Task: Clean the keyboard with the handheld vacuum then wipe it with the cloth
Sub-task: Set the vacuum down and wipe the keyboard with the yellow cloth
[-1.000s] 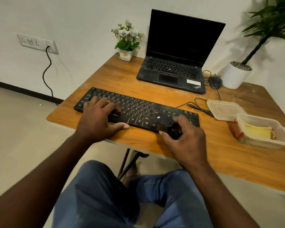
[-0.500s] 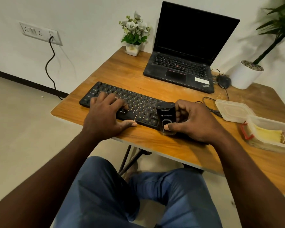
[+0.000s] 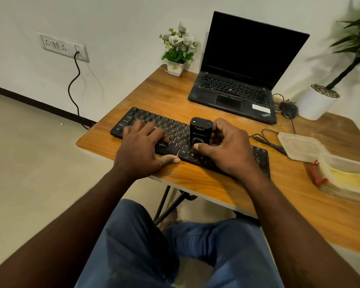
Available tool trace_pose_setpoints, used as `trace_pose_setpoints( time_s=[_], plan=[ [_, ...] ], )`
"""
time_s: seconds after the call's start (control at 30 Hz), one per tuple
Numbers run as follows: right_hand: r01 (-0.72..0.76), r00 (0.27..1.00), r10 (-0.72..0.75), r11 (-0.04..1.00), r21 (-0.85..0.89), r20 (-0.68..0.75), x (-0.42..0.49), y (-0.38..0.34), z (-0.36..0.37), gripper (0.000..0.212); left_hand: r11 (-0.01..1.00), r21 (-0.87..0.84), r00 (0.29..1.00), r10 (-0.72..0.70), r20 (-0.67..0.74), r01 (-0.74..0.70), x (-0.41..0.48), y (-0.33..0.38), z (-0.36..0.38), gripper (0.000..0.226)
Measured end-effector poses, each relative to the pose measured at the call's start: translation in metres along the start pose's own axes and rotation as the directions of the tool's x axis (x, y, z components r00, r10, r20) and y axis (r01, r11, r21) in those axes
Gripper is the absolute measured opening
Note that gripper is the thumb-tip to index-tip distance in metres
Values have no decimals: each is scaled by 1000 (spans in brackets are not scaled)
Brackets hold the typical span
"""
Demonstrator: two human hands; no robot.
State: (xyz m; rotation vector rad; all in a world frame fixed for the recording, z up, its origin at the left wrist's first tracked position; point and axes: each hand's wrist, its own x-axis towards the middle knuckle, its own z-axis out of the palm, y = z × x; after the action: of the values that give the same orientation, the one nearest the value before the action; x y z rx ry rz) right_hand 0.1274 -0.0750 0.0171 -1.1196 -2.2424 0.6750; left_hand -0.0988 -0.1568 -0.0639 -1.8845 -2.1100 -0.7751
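head | clear plastic tub [image 3: 349,163] holds yellow cloth [image 3: 348,179], lid [image 3: 299,146] beside | right hand [image 3: 229,150] grips small black handheld vacuum [image 3: 200,132] upright on black keyboard [image 3: 175,134] | left hand [image 3: 141,150] flat, fingers spread on keys

Laptop [image 3: 235,94] behind keyboard [image 3: 175,132] on table [image 3: 227,188]

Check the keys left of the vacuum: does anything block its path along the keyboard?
Yes. The left hand lies flat on the left part of the keyboard, covering keys there. The handheld vacuum, held upright by the right hand, would meet those fingers if swept left.
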Motion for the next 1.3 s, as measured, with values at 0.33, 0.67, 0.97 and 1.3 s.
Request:
trace_pose_setpoints(
  time_s=[0.33,0.67,0.97,1.3],
  plan=[
    [-1,997,-5,997,79,77,5,-18,24,36,1000,23,1000,9,17,-9,0,0,0,74],
    [-215,959,279,837,503,-53,-58,41,-48,43,995,86,998,42,48,-46,0,7,-1,80],
    [-313,861,464,805,504,-208,-120,112,-92,74,959,-113,959,270,87,-260,5,121,25,61],
    [-345,807,485,850,398,-337,-136,153,-104,61,942,-58,928,336,162,-330,21,148,40,68]
  ],
)
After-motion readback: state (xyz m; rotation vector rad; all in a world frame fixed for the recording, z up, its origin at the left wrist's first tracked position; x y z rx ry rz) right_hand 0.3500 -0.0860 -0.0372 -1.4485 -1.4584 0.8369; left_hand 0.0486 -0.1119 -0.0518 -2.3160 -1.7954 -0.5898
